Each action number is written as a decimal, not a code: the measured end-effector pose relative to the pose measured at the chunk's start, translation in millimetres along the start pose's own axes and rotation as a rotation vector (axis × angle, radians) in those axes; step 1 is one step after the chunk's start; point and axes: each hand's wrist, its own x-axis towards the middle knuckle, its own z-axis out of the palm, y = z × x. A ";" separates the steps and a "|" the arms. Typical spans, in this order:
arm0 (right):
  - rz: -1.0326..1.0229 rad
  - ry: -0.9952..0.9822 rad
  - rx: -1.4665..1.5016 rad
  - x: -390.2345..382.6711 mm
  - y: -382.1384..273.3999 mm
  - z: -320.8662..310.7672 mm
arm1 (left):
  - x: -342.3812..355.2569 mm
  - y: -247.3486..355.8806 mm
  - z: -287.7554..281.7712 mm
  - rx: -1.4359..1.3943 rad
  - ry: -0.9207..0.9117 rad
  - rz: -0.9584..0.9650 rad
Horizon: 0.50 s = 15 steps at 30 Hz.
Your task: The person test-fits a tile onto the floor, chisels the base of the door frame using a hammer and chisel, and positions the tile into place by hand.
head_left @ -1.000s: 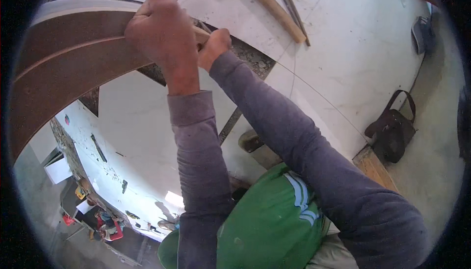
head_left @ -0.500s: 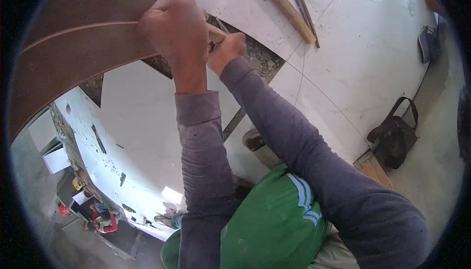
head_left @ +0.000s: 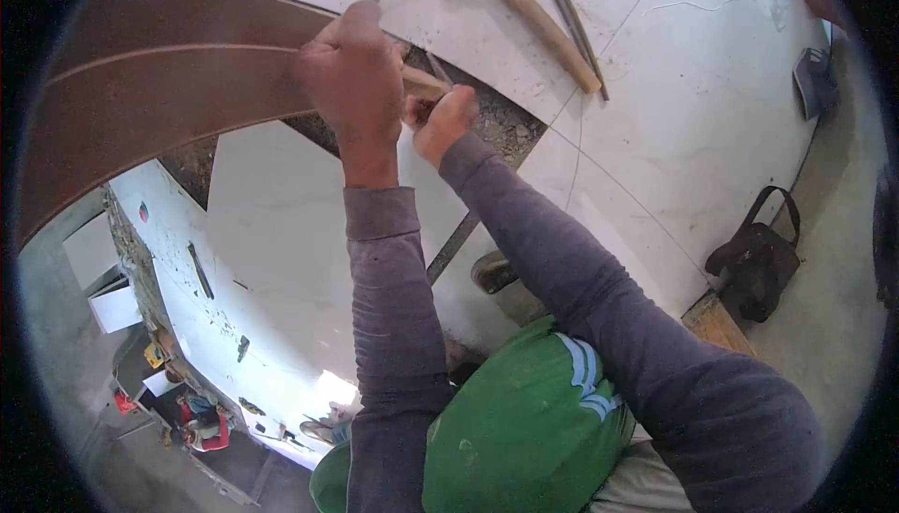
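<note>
My left hand [head_left: 351, 92] is closed on the end of a long brown wooden board [head_left: 206, 82] with a ridge along it, which looks bent in this view. Just right of it, my right hand [head_left: 447, 124] is closed against a pale bare piece of wood [head_left: 424, 82] at the board's end. What its fingers grip is mostly hidden. Below both hands, a gap in the white floor tiles shows dark rubble [head_left: 506, 129].
A wooden-handled hammer [head_left: 538, 21] and a thin dark rod [head_left: 573, 31] lie beyond my hands. To the right are a black bag [head_left: 754, 270] and a dark cap-like item [head_left: 815, 82]. Loose tools and other items lie at lower left.
The whole view has shifted slightly, so the board, hands and floor appear a little lower and mostly further right. Both hands remain closed at the board's end.
</note>
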 end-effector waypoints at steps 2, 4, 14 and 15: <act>0.035 0.017 0.013 11.4 3.9 7.3 | 1.3 5.5 12.6 0.026 0.039 0.079; 0.043 0.052 0.023 41.0 -12.2 5.9 | 0.9 5.0 28.5 0.005 0.051 0.042; -0.205 0.052 -0.872 24.4 -18.6 17.6 | 7.2 11.1 45.5 0.227 0.263 0.043; -0.346 0.140 -1.303 22.1 -17.7 22.2 | 6.4 11.0 43.1 0.230 0.262 0.033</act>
